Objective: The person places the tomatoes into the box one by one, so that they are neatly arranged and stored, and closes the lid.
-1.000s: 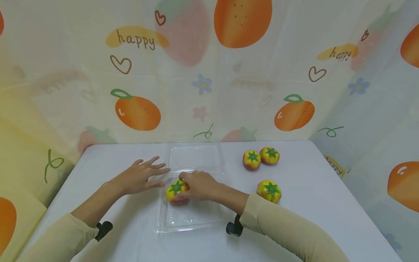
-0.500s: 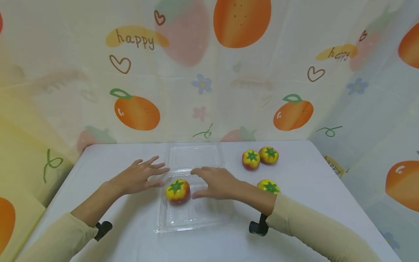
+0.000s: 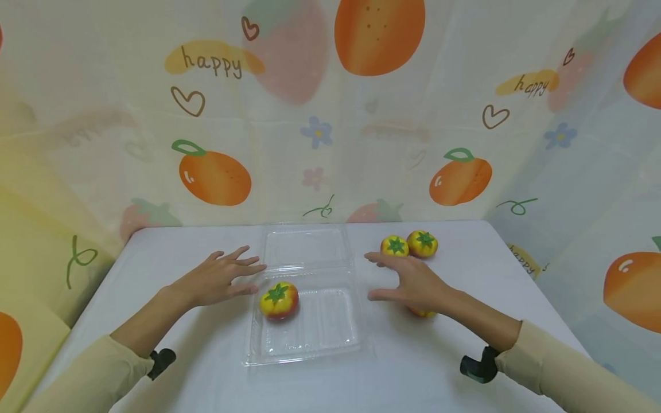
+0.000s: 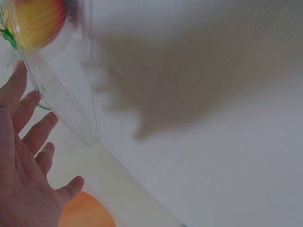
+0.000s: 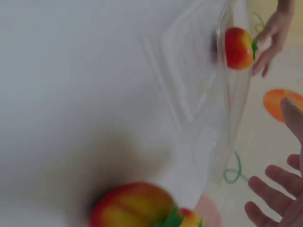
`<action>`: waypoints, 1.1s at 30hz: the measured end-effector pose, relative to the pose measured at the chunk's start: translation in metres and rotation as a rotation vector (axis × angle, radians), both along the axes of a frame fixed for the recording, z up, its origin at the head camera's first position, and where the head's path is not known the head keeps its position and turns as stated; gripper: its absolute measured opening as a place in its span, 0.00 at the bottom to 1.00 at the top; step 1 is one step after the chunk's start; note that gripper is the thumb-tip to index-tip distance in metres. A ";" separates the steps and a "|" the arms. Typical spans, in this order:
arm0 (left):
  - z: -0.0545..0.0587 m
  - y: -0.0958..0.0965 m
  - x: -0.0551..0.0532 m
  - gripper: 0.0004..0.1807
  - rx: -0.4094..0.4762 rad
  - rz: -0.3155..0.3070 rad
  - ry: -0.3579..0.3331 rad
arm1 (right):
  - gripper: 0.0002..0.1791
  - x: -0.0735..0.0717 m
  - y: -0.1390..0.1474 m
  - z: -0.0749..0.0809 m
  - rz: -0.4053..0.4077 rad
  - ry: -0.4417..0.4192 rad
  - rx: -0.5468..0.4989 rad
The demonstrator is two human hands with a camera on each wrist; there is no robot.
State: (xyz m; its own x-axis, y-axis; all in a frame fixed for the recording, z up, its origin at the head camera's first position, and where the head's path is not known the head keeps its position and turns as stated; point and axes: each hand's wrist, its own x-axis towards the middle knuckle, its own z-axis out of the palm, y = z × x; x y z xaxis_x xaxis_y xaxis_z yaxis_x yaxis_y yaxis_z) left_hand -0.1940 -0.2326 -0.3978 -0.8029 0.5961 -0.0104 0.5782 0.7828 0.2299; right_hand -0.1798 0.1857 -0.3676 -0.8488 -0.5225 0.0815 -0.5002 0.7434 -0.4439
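A round yellow-and-red fruit (image 3: 279, 302) with a green star-shaped leaf top sits in the left part of a clear plastic clamshell box (image 3: 330, 354). My left hand (image 3: 214, 280) has its fingers spread at the box's left edge and holds nothing. To the right of the box, my right hand (image 3: 415, 282) is above the table, thumb and fingers apart, with nothing in them. Beneath it is another such fruit (image 3: 423, 313), mostly hidden by the hand in the head view. The right wrist view shows a fruit (image 5: 135, 208) close by that hand.
The box's lid (image 3: 304, 246) lies folded back toward the wall. Two more fruits, one nearer (image 3: 395, 245) and one at its right (image 3: 423, 244), stand side by side at the back right. A printed cloth (image 3: 320, 115) hangs behind the white table (image 3: 206, 367).
My right hand has let go of the fruit in the box and moved right, over the fruit on the table. The left hand has stayed in place.
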 end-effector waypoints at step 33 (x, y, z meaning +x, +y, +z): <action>-0.004 -0.003 -0.002 0.31 0.009 0.006 -0.024 | 0.41 0.018 0.107 -0.077 -0.140 -0.095 -0.231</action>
State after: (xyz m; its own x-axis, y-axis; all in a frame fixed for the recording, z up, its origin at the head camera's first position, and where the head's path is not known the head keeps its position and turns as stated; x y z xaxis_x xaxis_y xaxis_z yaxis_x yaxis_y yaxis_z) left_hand -0.1958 -0.2359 -0.4018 -0.8061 0.5913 -0.0242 0.5677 0.7841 0.2506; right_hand -0.1613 0.2928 -0.4447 -0.9208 -0.3766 0.1015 -0.3481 0.6763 -0.6492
